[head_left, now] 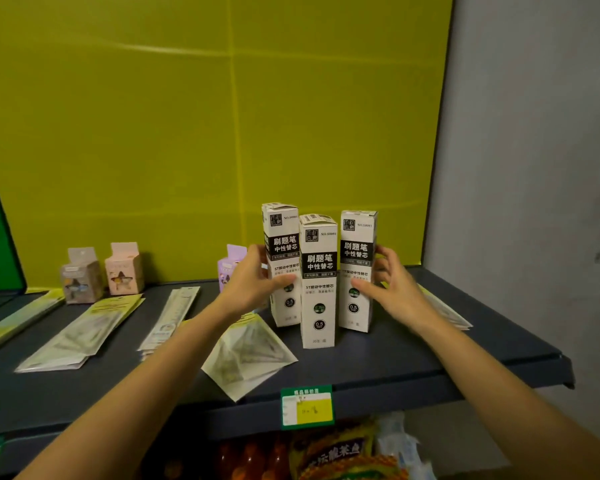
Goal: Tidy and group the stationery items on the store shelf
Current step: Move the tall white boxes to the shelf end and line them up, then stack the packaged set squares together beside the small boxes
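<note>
Three refill boxes [318, 306] stand upright on the shelf [430, 355], long axes vertical. The left hand [253, 282] has its grip around the left box [281, 233] and the right hand [394, 282] around the right box [357, 237] — the middle box [317, 261] stands free between them, slightly nearer.

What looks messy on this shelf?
The triangle packet lies crooked, its corner at the shelf's front edge. The purple box stands apart from the grey box and pink box. The left hand grips the left tall box, the right hand the right tall box.
</note>
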Demonstrator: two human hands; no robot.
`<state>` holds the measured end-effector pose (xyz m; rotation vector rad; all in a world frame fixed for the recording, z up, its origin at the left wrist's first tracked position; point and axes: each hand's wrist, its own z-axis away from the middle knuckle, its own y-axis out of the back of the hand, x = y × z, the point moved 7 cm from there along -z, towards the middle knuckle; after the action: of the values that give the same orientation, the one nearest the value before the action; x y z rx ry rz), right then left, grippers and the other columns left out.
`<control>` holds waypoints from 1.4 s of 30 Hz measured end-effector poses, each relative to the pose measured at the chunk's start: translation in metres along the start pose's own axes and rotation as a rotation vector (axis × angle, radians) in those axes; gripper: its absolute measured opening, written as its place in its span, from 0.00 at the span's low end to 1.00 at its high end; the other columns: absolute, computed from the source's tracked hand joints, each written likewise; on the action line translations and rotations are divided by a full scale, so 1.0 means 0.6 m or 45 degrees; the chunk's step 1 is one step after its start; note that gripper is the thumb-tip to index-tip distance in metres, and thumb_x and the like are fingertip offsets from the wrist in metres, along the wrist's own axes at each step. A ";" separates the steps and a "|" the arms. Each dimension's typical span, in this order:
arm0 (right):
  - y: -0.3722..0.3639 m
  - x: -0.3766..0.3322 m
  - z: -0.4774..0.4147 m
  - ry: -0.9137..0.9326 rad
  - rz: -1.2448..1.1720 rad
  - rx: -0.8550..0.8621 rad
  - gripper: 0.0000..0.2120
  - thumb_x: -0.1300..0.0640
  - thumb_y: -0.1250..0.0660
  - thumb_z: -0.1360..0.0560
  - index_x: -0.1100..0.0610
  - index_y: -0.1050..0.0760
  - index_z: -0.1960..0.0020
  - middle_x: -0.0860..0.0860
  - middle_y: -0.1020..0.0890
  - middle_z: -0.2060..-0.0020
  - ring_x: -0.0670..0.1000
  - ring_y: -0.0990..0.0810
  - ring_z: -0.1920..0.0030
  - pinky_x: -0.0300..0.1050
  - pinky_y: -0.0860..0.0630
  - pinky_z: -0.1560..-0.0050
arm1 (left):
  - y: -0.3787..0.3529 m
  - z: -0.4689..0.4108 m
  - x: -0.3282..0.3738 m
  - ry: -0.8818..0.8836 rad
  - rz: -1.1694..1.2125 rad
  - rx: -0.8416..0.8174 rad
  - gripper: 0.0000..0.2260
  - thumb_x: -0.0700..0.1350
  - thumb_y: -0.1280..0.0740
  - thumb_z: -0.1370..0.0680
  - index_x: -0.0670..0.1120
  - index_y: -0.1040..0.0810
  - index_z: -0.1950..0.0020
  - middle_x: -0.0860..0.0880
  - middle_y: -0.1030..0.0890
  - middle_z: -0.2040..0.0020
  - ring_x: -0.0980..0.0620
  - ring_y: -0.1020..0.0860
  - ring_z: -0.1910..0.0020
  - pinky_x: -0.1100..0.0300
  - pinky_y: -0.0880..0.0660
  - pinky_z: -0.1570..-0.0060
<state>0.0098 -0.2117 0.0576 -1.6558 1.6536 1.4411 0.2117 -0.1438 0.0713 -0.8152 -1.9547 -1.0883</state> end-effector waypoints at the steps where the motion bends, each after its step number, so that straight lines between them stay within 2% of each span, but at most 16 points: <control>1: -0.002 0.005 -0.003 -0.002 -0.001 -0.012 0.35 0.60 0.31 0.28 0.55 0.47 0.27 0.55 0.30 0.32 0.46 0.28 0.41 0.42 0.29 0.43 | -0.006 -0.003 -0.004 0.010 -0.001 -0.026 0.23 0.39 0.30 0.28 0.39 0.36 0.36 0.45 0.25 0.45 0.47 0.23 0.50 0.53 0.24 0.51; 4: -0.005 0.015 -0.006 -0.013 -0.028 -0.041 0.35 0.60 0.32 0.27 0.55 0.47 0.27 0.55 0.30 0.31 0.45 0.29 0.40 0.42 0.29 0.42 | -0.022 -0.009 -0.017 0.009 0.007 -0.091 0.23 0.38 0.31 0.27 0.40 0.36 0.36 0.47 0.25 0.45 0.48 0.24 0.47 0.57 0.25 0.53; 7: -0.007 0.021 -0.008 -0.019 -0.009 -0.070 0.34 0.59 0.33 0.26 0.55 0.47 0.27 0.54 0.31 0.31 0.46 0.30 0.36 0.40 0.31 0.41 | -0.026 -0.011 -0.023 0.020 0.034 -0.068 0.22 0.38 0.32 0.26 0.40 0.36 0.36 0.49 0.25 0.47 0.51 0.24 0.50 0.64 0.25 0.59; 10: -0.008 0.024 -0.007 -0.034 -0.007 -0.136 0.32 0.57 0.35 0.25 0.54 0.48 0.27 0.53 0.32 0.30 0.43 0.32 0.39 0.40 0.33 0.41 | -0.020 -0.013 -0.030 0.046 0.004 -0.059 0.23 0.39 0.30 0.28 0.41 0.34 0.35 0.49 0.24 0.44 0.50 0.24 0.49 0.57 0.24 0.54; 13: -0.003 0.024 -0.002 -0.051 0.003 -0.250 0.32 0.56 0.37 0.24 0.54 0.49 0.26 0.51 0.35 0.28 0.41 0.34 0.38 0.38 0.35 0.40 | -0.009 -0.005 -0.030 0.059 -0.064 -0.062 0.25 0.40 0.29 0.29 0.43 0.33 0.34 0.50 0.25 0.43 0.51 0.25 0.46 0.57 0.23 0.53; 16: 0.026 0.042 -0.001 -0.083 0.086 -0.290 0.30 0.53 0.38 0.24 0.53 0.47 0.25 0.49 0.37 0.27 0.45 0.37 0.30 0.40 0.39 0.34 | 0.027 0.024 -0.021 -0.017 -0.435 0.105 0.20 0.45 0.28 0.29 0.44 0.28 0.39 0.52 0.26 0.47 0.50 0.24 0.49 0.57 0.25 0.52; 18: 0.068 0.066 -0.008 -0.104 0.230 -0.197 0.26 0.53 0.38 0.23 0.53 0.40 0.28 0.49 0.34 0.29 0.49 0.35 0.29 0.45 0.38 0.32 | 0.057 0.061 -0.010 -0.084 -0.765 0.305 0.10 0.50 0.30 0.28 0.45 0.22 0.53 0.52 0.23 0.59 0.50 0.23 0.59 0.59 0.29 0.66; 20: 0.117 0.102 -0.021 -0.145 0.428 -0.056 0.22 0.53 0.37 0.24 0.56 0.34 0.31 0.53 0.30 0.31 0.53 0.31 0.32 0.49 0.34 0.33 | 0.076 0.099 -0.009 -0.002 -1.064 0.420 0.13 0.56 0.33 0.27 0.47 0.24 0.63 0.50 0.22 0.65 0.46 0.23 0.63 0.59 0.36 0.70; 23: 0.160 0.154 -0.027 -0.302 0.838 -0.012 0.29 0.42 0.38 0.26 0.60 0.32 0.33 0.59 0.28 0.34 0.58 0.29 0.35 0.54 0.30 0.37 | 0.076 0.142 -0.028 0.308 -1.445 0.360 0.22 0.66 0.43 0.27 0.47 0.25 0.57 0.47 0.20 0.55 0.45 0.21 0.54 0.58 0.34 0.65; 26: 0.160 0.188 -0.017 -0.444 1.049 -0.129 0.48 0.22 0.50 0.39 0.60 0.29 0.38 0.60 0.25 0.40 0.60 0.27 0.41 0.53 0.27 0.44 | 0.068 0.171 -0.044 0.514 -1.615 0.347 0.32 0.72 0.48 0.30 0.45 0.24 0.50 0.47 0.19 0.49 0.47 0.21 0.49 0.59 0.33 0.63; 27: 0.156 0.195 -0.014 -0.459 1.126 -0.169 0.50 0.21 0.51 0.40 0.59 0.29 0.38 0.59 0.25 0.40 0.59 0.27 0.41 0.53 0.27 0.45 | 0.066 0.178 -0.051 0.570 -1.628 0.351 0.35 0.73 0.49 0.32 0.45 0.24 0.49 0.46 0.19 0.48 0.47 0.21 0.48 0.59 0.33 0.63; 29: 0.150 0.202 -0.016 -0.437 1.227 -0.189 0.44 0.25 0.46 0.36 0.58 0.31 0.36 0.59 0.27 0.39 0.59 0.28 0.39 0.53 0.28 0.43 | 0.061 0.186 -0.061 0.643 -1.604 0.371 0.39 0.76 0.50 0.34 0.44 0.24 0.47 0.45 0.19 0.46 0.47 0.22 0.47 0.57 0.30 0.60; 31: 0.146 0.201 -0.018 -0.442 1.206 -0.194 0.41 0.28 0.41 0.34 0.57 0.33 0.34 0.59 0.29 0.37 0.60 0.30 0.37 0.54 0.28 0.42 | 0.055 0.186 -0.065 0.675 -1.550 0.397 0.42 0.77 0.50 0.35 0.43 0.25 0.44 0.43 0.21 0.44 0.45 0.23 0.44 0.55 0.27 0.53; 34: 0.145 0.204 -0.022 -0.500 1.085 -0.198 0.42 0.30 0.35 0.37 0.58 0.34 0.34 0.60 0.29 0.36 0.60 0.30 0.36 0.54 0.28 0.41 | 0.041 0.178 -0.071 0.685 -1.443 0.387 0.43 0.75 0.49 0.34 0.41 0.29 0.38 0.41 0.25 0.37 0.43 0.29 0.36 0.51 0.30 0.42; 38: 0.141 0.202 -0.027 -0.563 0.923 -0.239 0.42 0.35 0.29 0.39 0.61 0.33 0.36 0.60 0.27 0.37 0.60 0.27 0.38 0.51 0.27 0.44 | 0.035 0.172 -0.082 0.694 -1.308 0.397 0.43 0.72 0.42 0.32 0.38 0.37 0.33 0.38 0.30 0.31 0.40 0.36 0.30 0.48 0.36 0.35; 42: 0.138 0.191 -0.029 -0.616 0.871 -0.330 0.37 0.41 0.27 0.36 0.63 0.32 0.37 0.59 0.26 0.38 0.57 0.26 0.43 0.46 0.30 0.50 | 0.047 0.169 -0.096 0.750 -1.039 0.381 0.48 0.67 0.32 0.35 0.36 0.44 0.28 0.37 0.34 0.29 0.38 0.37 0.30 0.46 0.35 0.34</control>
<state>-0.0839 -0.3018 -0.0003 -0.7330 1.8638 2.2338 0.2342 -0.0514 -0.0020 0.4871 -1.8581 -1.2367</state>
